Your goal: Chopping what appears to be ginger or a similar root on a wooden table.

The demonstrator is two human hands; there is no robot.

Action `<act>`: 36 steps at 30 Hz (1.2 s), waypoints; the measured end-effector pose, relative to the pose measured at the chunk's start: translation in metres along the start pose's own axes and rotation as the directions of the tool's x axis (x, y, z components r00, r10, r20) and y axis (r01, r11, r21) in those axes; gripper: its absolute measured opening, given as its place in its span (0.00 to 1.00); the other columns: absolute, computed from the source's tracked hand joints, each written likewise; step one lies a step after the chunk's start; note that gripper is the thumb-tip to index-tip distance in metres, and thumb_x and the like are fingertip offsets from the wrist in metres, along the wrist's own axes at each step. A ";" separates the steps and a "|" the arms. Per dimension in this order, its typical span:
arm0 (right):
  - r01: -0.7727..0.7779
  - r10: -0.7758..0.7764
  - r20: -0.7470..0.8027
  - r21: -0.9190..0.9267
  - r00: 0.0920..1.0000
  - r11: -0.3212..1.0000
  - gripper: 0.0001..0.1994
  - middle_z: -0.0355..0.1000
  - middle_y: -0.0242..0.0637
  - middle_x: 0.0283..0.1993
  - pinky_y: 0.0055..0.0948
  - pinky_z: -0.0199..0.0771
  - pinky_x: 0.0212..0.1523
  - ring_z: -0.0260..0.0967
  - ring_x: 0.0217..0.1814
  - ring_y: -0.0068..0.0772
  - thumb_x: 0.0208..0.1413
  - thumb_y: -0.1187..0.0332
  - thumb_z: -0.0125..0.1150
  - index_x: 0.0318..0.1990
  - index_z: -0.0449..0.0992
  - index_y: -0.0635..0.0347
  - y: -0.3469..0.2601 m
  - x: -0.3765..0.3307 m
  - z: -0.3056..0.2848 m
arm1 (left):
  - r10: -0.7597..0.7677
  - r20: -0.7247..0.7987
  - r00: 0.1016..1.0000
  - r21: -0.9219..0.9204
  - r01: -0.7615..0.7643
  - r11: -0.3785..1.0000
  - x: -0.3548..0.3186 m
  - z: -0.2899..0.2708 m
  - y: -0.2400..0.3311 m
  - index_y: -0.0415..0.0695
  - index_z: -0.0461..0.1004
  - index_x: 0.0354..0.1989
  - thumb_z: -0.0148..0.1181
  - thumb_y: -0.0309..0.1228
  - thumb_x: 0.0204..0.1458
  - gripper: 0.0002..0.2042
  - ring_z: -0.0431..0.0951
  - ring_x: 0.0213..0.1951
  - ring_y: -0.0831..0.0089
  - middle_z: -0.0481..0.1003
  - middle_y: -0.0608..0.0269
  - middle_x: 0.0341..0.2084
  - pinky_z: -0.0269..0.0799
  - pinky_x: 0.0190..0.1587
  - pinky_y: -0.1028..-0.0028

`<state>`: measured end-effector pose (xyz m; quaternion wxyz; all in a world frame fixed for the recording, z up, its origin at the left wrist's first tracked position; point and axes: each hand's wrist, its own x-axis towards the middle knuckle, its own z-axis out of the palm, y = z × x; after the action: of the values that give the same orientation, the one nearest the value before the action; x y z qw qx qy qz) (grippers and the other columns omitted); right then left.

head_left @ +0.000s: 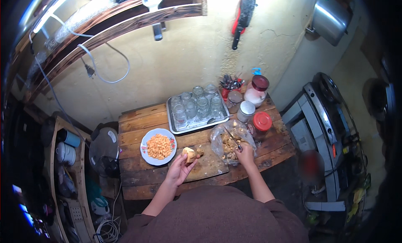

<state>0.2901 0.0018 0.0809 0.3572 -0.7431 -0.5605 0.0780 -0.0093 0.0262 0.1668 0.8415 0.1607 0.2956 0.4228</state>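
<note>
Plank table (140,117): stood against a cream wall (167,63), its boards worn and darkly stained.
Left hand (178,171): was clamped, thumb and fingers, on a pale yellow tuber (189,155) (potato-like, its exact kind unclear), just beside the plate and near the chopping board; whether the tuber touched the board could not be told.
Right hand (246,153): was closed around the handle of a knife (231,136), whose blade pointed up and leftward over the bag.
Clear plastic bag (216,137): lay open on the table, holding brown peelings (228,148).
Chopping board (212,169): lay between the plate and the bag, scattered with small scraps.
White plate (157,162): bore a heap of diced orange cubes (159,146) inside its floral rim.
Metal tray (197,129): sat behind, crowded with glass jars (190,109).
Lidded jars: a red-lidded jar (262,122), a silver-lidded jar (246,112) and a maroon-lidded jar (256,92) stood beyond the bag.
</note>
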 end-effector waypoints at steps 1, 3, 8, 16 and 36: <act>-0.119 0.118 0.057 0.025 0.991 0.993 0.18 0.63 0.42 0.15 0.36 0.60 0.23 0.62 0.19 0.39 0.44 0.61 0.64 0.17 0.67 0.65 -0.015 -0.002 -0.018 | -0.053 0.039 0.998 -0.014 0.054 0.998 0.007 0.005 -0.002 0.37 0.62 0.50 0.45 0.28 0.59 0.12 0.72 0.50 0.61 0.70 0.49 0.47 0.70 0.54 0.68; -0.229 0.216 0.087 0.183 0.972 0.956 0.27 0.59 0.38 0.11 0.34 0.59 0.22 0.59 0.15 0.31 0.57 0.49 0.51 0.15 0.67 0.63 -0.012 -0.007 -0.026 | -0.115 0.080 0.990 0.031 0.112 0.993 0.016 0.017 -0.006 0.38 0.62 0.50 0.46 0.28 0.59 0.12 0.72 0.50 0.62 0.70 0.50 0.47 0.70 0.54 0.68; -0.311 0.258 0.177 0.615 0.950 0.725 0.27 0.58 0.29 0.11 0.27 0.55 0.18 0.58 0.16 0.22 0.64 0.56 0.40 0.15 0.65 0.64 -0.045 -0.029 -0.063 | -0.089 0.131 0.987 0.362 0.036 0.931 0.032 0.050 -0.022 0.37 0.65 0.51 0.55 0.21 0.52 0.16 0.75 0.45 0.69 0.72 0.57 0.44 0.73 0.51 0.71; 0.063 -0.025 -0.203 0.184 0.979 0.981 0.15 0.62 0.46 0.13 0.38 0.63 0.19 0.65 0.15 0.47 0.50 0.68 0.50 0.13 0.67 0.64 -0.114 -0.048 -0.109 | -0.006 0.272 0.962 0.359 -0.095 0.929 0.039 0.081 -0.039 0.34 0.67 0.51 0.55 0.21 0.52 0.16 0.76 0.43 0.72 0.74 0.57 0.42 0.73 0.49 0.73; 0.040 -0.020 -0.278 0.066 0.960 0.997 0.15 0.63 0.48 0.13 0.39 0.62 0.18 0.64 0.15 0.48 0.49 0.69 0.50 0.13 0.67 0.64 -0.106 -0.043 -0.089 | -0.156 0.254 0.955 0.395 0.045 0.917 0.038 0.081 -0.049 0.38 0.70 0.43 0.49 0.26 0.57 0.08 0.74 0.44 0.72 0.74 0.61 0.39 0.69 0.55 0.59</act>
<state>0.2378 -0.0637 0.1992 0.4594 -0.7249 -0.5132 -0.0123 0.0899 0.0259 0.1907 0.8476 0.3653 0.2587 0.2850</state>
